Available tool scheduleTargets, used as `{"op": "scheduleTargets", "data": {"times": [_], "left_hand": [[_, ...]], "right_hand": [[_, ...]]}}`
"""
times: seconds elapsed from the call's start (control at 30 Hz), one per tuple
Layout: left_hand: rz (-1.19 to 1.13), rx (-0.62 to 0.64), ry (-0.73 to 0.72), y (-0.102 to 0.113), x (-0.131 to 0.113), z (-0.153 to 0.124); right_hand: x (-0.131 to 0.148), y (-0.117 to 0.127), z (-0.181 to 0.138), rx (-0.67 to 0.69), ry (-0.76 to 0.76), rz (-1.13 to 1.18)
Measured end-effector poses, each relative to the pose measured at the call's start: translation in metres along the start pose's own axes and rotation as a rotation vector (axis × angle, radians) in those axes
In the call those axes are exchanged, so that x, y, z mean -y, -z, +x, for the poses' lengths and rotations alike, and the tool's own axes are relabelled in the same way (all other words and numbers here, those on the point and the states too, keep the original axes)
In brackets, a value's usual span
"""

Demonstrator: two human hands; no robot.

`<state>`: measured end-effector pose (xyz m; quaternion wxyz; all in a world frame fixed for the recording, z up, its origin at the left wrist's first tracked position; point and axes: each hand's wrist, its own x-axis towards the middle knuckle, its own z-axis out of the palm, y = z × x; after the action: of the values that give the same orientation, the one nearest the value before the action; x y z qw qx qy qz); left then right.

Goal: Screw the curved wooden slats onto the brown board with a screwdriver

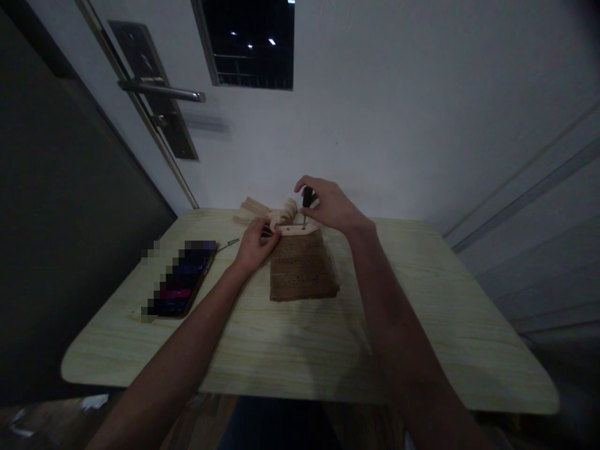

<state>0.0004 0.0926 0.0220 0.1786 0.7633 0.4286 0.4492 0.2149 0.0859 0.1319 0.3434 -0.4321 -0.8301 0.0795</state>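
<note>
A small screwdriver (pixel 307 197) with a black handle stands nearly upright in my right hand (pixel 330 203), its tip at a hole in a pale wooden strip (pixel 297 230). That strip lies along the top edge of a brown, block-like piece (pixel 302 269) with small dark marks on it. My left hand (pixel 255 247) is closed on the strip's left end, steadying it against the table. Just behind the strip is a pale wooden piece with curled shapes (pixel 282 214) and flat slats (pixel 255 206) reaching to the left.
On the left of the wood-grain table (pixel 450 337) lies a phone (pixel 194 269), partly blurred out. Beside its top corner is a thin metal tool (pixel 229 244). A white door with a metal handle (pixel 164 90) rises behind the table's far edge.
</note>
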Motion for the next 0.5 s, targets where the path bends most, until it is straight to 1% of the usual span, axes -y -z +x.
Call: {"op": "scheduleTargets", "data": {"times": [0.1,0.3,0.5], "left_hand": [[-0.010,0.007,0.002,-0.0008,0.0009,-0.0002],[-0.003,-0.006,0.005,-0.0010,0.0009,-0.0003],[-0.013,0.000,0.011,-0.0012,0.0005,0.0000]], "right_hand": [[-0.0001,0.0011,0.0003,0.009,0.034,-0.003],[0.0005,0.0023,0.0018,0.018,-0.039,0.010],[0.0007,0.0018,0.0022,0.009,-0.068,-0.032]]}}
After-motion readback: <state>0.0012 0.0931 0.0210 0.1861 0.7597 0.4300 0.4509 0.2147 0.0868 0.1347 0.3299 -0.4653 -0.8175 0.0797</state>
